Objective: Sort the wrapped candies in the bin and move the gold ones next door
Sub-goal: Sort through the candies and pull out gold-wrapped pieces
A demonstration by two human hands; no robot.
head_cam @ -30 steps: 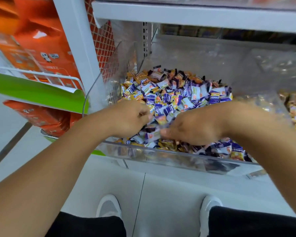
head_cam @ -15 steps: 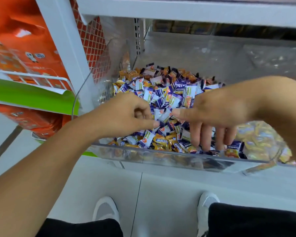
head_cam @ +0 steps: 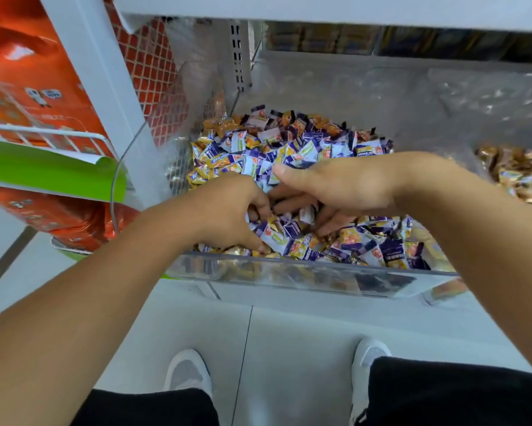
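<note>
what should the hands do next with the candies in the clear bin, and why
Probably pinch one gold-wrapped candy by the left hand and carry it to the neighbouring bin of gold candies on the right. Both hands, the right hand too, are dug into the mixed purple and gold pile in the clear plastic bin; gold ones lie along its front wall.

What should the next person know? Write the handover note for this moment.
Left hand: in the candy pile near the bin's front wall, fingers curled among wrappers; whether it grips one cannot be told.
Right hand: over the pile, thumb out, fingers reaching down into the candies; grip unclear.
Bin: mostly purple-and-white candies, with gold ones mixed in along the left and front edges.
Next bin, to the right: already holds gold candies.
Done: some gold appears moved.
Left: pick out the remaining gold and carry it right.
</note>
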